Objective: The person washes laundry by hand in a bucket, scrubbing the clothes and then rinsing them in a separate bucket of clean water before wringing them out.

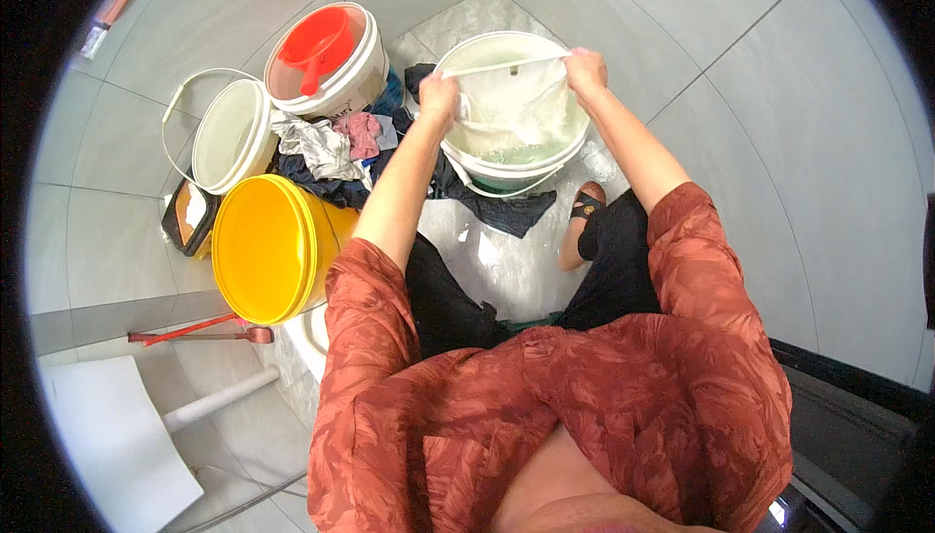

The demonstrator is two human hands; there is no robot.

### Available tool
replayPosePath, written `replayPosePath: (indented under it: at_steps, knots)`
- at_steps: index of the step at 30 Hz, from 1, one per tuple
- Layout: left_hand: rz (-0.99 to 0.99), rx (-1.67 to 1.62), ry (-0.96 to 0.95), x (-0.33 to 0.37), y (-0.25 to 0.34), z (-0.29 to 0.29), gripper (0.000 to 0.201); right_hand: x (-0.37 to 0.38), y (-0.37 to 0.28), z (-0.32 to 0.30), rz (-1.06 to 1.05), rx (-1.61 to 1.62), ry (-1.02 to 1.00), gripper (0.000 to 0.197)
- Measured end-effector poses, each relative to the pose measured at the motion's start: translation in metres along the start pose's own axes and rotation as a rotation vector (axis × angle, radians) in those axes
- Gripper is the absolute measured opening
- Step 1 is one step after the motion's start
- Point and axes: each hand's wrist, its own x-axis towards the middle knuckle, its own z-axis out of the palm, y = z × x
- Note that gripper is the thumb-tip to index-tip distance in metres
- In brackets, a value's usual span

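Above the white bucket [516,171], in the head view, a wet-looking white cloth [506,110] hangs with its top edge drawn nearly straight between two hands. On the bucket's left side, the left hand [438,100] has its fingers curled around one end of that edge; over the bucket's right rim, the right hand [585,73] pinches the other end. Neither grip shows a visible gap, though the fingertips are partly hidden. Lower down, the cloth drops inside the bucket toward greenish, cloudy water, and where it meets the surface is hard to tell.

To handle it well, I would hold both ends within the bucket's rim so that drips fall back in. Level hands should share the load, as wet fabric is probably heavy and slippery; gathering more of it into each fist would make the grip safer than holding just the edge. Moderate tension should spare the fabric from stretching. The dark cloth [506,212] on the floor in front of the bucket and the heap of clothes [326,148] to its left lie near enough to catch splashes.
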Motion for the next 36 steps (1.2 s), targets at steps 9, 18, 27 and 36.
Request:
replayPosePath:
  at_steps: [9,18,27,36]
  knots:
    - [0.136,0.098,0.090,-0.001,0.116,-0.022,0.022,-0.033,-0.126,-0.062,0.402,0.851,-0.125,0.013]
    - [0.482,0.058,0.039,0.011,0.236,-0.035,0.020,0.068,-0.190,-0.072,-0.098,1.222,-0.485,0.014]
    - [0.582,-0.206,0.094,-0.006,0.349,-0.036,0.018,-0.011,-0.330,-0.173,-0.725,0.469,0.148,0.016]
    - [0.413,0.274,-0.050,0.033,0.216,-0.011,0.029,0.090,-0.173,-0.058,-0.813,-0.078,0.046,0.024]
